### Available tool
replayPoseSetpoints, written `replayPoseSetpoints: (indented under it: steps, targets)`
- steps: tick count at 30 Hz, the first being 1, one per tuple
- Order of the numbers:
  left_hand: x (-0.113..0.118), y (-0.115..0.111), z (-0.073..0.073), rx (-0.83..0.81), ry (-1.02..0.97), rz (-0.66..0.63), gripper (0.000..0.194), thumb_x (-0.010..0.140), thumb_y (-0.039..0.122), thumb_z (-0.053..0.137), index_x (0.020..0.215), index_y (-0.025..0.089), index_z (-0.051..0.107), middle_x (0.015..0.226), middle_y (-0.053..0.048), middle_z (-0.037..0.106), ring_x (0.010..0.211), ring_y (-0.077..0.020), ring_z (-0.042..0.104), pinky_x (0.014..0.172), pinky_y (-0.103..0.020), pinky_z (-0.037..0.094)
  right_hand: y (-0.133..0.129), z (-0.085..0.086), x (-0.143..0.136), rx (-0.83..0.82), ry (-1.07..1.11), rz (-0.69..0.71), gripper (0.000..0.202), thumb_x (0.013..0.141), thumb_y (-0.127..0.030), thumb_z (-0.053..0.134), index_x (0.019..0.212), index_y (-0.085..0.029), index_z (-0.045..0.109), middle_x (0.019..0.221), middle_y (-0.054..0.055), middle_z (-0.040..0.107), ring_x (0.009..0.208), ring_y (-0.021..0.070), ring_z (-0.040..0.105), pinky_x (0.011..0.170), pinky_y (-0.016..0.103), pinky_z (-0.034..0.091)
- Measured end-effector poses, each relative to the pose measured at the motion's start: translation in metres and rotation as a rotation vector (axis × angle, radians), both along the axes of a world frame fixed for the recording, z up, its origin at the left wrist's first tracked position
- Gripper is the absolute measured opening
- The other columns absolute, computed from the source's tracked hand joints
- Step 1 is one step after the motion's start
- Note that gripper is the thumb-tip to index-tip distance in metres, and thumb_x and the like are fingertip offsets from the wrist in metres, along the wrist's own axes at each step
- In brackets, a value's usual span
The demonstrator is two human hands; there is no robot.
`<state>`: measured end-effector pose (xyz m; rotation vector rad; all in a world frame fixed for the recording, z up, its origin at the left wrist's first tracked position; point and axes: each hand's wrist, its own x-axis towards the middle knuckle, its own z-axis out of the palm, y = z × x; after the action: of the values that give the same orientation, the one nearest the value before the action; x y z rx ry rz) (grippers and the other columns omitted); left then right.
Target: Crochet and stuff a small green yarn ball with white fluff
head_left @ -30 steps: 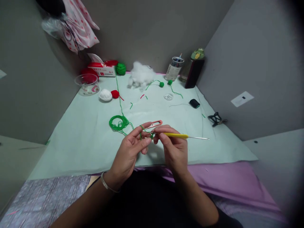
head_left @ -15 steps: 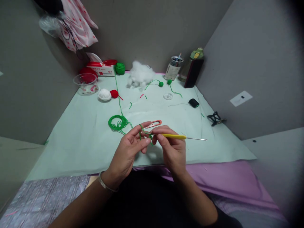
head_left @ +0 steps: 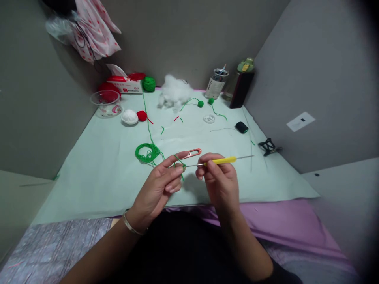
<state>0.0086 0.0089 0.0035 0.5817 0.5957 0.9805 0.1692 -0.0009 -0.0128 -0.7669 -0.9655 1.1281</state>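
My right hand pinches the yellow handle of a crochet hook, whose thin metal shaft points left. The tip of the hook meets a small bit of green yarn pinched between the thumb and fingers of my left hand. A strand from it loops over my raised left index finger, and a short tail hangs below. Loose coils of green yarn lie to the left of my hands. Just behind my left fingertips lies an orange-handled thread snipper, its blades partly hidden.
Across the back stand a clear tub, a tissue box, a green yarn ball, white stuffing, a can and a bottle. A black clip lies at right. Grey partitions enclose the table.
My right hand has moved right, drawing the hook away from my left hand, and the hook's back end has tilted up. My left fingers have closed more tightly around the yarn.
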Motion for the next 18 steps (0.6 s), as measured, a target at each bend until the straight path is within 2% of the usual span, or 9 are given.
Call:
replayPoseSetpoints:
  steps: [3,5,8,11,13,18]
  targets:
    - [0.004,-0.003,-0.001,0.095,0.087,0.025,0.035,0.089,0.018,0.078,0.123,0.026,0.077,0.082,0.002,0.062,0.05,0.0001,0.032,0.047,-0.012,0.031,-0.002,-0.001,-0.005,0.06,-0.155,-0.005,0.013,0.097,-0.026,0.069,0.099,-0.028,0.081,0.091,0.002,0.071,0.071,0.0123,0.061,0.067,0.028,0.05]
    - [0.005,-0.005,-0.002,0.139,0.128,0.045,0.037,0.089,0.02,0.079,0.125,0.027,0.076,0.081,0.003,0.059,0.053,-0.0017,0.033,0.048,-0.013,0.032,-0.003,-0.002,-0.006,0.099,-0.228,-0.037,0.013,0.097,-0.026,0.069,0.102,-0.029,0.082,0.095,0.002,0.074,0.074,0.0133,0.061,0.068,0.029,0.05]
    - [0.002,-0.005,-0.001,0.133,0.167,0.062,0.037,0.087,0.021,0.081,0.123,0.026,0.077,0.085,0.002,0.056,0.056,-0.0028,0.033,0.05,-0.014,0.033,-0.001,-0.002,-0.004,0.069,-0.158,-0.015,0.012,0.097,-0.029,0.07,0.102,-0.028,0.081,0.092,0.002,0.075,0.07,0.0136,0.061,0.065,0.029,0.051]
    - [-0.002,-0.005,0.002,0.135,0.186,0.032,0.036,0.087,0.021,0.08,0.123,0.026,0.078,0.09,0.001,0.056,0.058,-0.0034,0.033,0.05,-0.015,0.033,0.001,-0.001,0.001,0.023,-0.052,0.06,0.012,0.097,-0.031,0.069,0.097,-0.025,0.079,0.088,0.002,0.074,0.067,0.0128,0.062,0.062,0.028,0.051]
    - [-0.003,-0.004,0.003,0.152,0.193,0.014,0.035,0.088,0.021,0.078,0.123,0.027,0.079,0.09,0.0,0.056,0.058,-0.0036,0.033,0.051,-0.016,0.033,0.001,0.001,0.003,0.037,-0.056,0.078,0.013,0.099,-0.03,0.066,0.095,-0.024,0.077,0.089,0.002,0.074,0.067,0.013,0.063,0.062,0.028,0.052]
    - [-0.006,-0.002,0.002,0.197,0.215,0.041,0.03,0.091,0.021,0.075,0.12,0.027,0.079,0.083,0.002,0.052,0.056,-0.0035,0.033,0.051,-0.017,0.031,-0.009,0.007,0.006,0.179,-0.308,0.002,0.017,0.104,-0.023,0.057,0.102,-0.024,0.074,0.096,0.004,0.072,0.075,0.0155,0.065,0.068,0.033,0.054]
